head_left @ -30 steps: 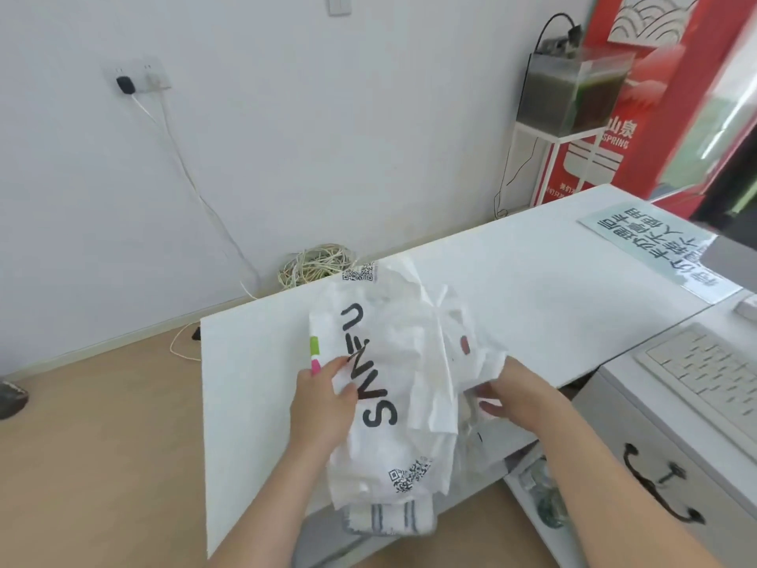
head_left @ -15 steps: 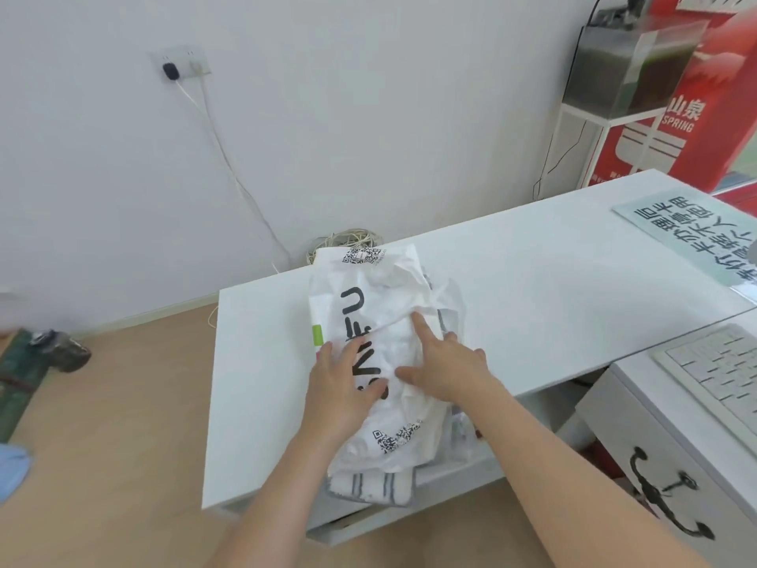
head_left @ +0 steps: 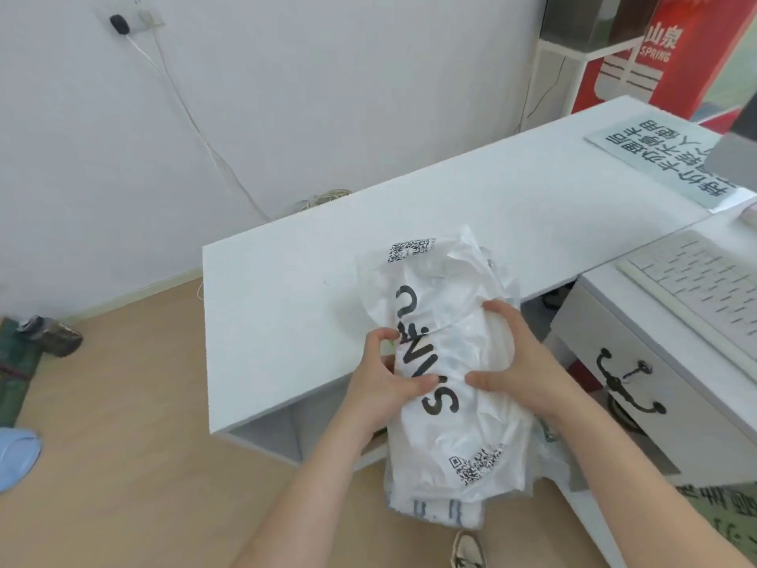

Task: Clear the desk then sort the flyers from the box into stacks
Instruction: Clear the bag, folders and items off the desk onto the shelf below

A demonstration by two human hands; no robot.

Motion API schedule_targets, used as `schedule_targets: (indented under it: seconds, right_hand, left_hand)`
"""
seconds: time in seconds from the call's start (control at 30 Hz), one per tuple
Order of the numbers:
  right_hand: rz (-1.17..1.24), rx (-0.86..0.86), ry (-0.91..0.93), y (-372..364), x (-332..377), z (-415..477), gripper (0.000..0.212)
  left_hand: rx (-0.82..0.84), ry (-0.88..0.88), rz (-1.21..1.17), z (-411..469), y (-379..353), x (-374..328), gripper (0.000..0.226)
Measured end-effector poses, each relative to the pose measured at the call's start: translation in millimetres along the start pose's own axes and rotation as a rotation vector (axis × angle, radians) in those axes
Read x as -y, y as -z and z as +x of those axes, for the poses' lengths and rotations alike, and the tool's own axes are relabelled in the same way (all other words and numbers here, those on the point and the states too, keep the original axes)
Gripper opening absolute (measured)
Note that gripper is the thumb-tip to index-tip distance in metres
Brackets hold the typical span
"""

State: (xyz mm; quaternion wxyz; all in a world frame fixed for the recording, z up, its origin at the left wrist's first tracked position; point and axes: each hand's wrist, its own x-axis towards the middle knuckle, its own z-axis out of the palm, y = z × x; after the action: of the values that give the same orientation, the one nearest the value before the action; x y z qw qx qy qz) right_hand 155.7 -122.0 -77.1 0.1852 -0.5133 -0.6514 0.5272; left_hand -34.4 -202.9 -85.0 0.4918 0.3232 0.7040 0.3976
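The crumpled white plastic bag with black lettering and QR codes (head_left: 446, 436) lies across the near edge of the white desk surface (head_left: 286, 313), its lower half hanging past it, probably bundled for carrying off. The left grip (head_left: 389, 383) and right grip (head_left: 520, 362) are clamped on its middle from either side. Bare surface spreads left and behind; the white keyboard (head_left: 696, 293) sits well apart on the right

— What's the person wearing?
— Nothing on the arms. The left forearm (head_left: 311, 465) and right forearm (head_left: 614, 457) are bare all the way down to the bottom of the picture.
— And the feet?
— Below the near edge of the surface (head_left: 286, 321) there's one pale cream shoe (head_left: 469, 551) with darker marks on top.
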Motion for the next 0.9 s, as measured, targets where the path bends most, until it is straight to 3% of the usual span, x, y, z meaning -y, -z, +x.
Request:
schedule_targets:
  seconds: [0.2, 0.43, 0.57, 0.73, 0.9]
  right_hand:
    - [0.094, -0.168, -0.128, -9.5, -59.3, -98.7, 0.092]
    - [0.071, -0.091, -0.281, -68.3, -93.8, -150.0, 0.091]
    - [0.074, 0.033, -0.309, -128.2, -102.5, -116.3, 0.09]
    - [0.105, 0.174, -0.239, -201.9, -103.3, -8.1, 0.091]
    - [0.048, 0.226, -0.126, -256.3, -120.0, 109.3, 0.094]
  left_hand:
    - [0.202, -0.118, 0.291, -48.1, -50.2, 43.6, 0.074]
    - [0.224, 0.041, 0.24, -94.0, -34.5, 126.0, 0.073]
    - [0.086, 0.175, 0.193, -80.2, 5.8, 170.2, 0.073]
    - [-0.144, 0.236, 0.189, -2.0, 59.2, 197.8, 0.079]
    - [-0.366, 0.165, 0.186, 94.6, 92.9, 215.1, 0.058]
